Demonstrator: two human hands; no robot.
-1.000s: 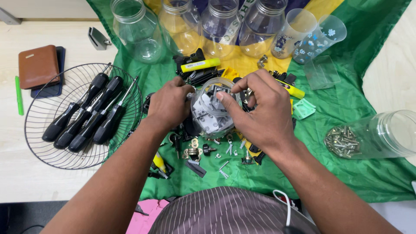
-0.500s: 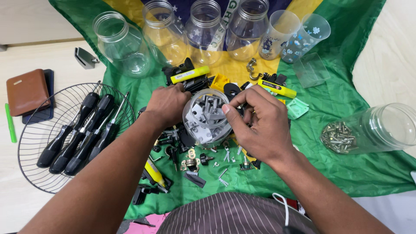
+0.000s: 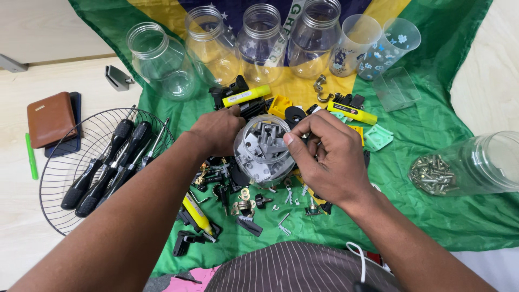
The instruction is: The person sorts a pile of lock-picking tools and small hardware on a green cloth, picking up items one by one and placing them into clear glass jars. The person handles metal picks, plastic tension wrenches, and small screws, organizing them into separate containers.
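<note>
A clear plastic jar (image 3: 263,154) with several grey plastic pieces inside stands tilted on a green and yellow cloth (image 3: 432,135). My left hand (image 3: 215,131) grips the jar's left side. My right hand (image 3: 328,157) hovers at the jar's right rim, thumb and forefinger pinched together over the mouth; whether a small piece sits between them I cannot tell. Around the jar lie small black clips, screws, springs and yellow markers (image 3: 246,96).
A wire basket (image 3: 59,178) with black-handled screwdrivers (image 3: 102,165) sits at left, next to a brown wallet (image 3: 50,119). Several empty clear jars (image 3: 211,46) and two cups (image 3: 394,46) line the back. A jar lying on its side (image 3: 476,165) holds screws at right.
The view has shifted a little. My right hand has drawn its fingers together at the jar's rim. My left hand keeps its hold on the jar.
</note>
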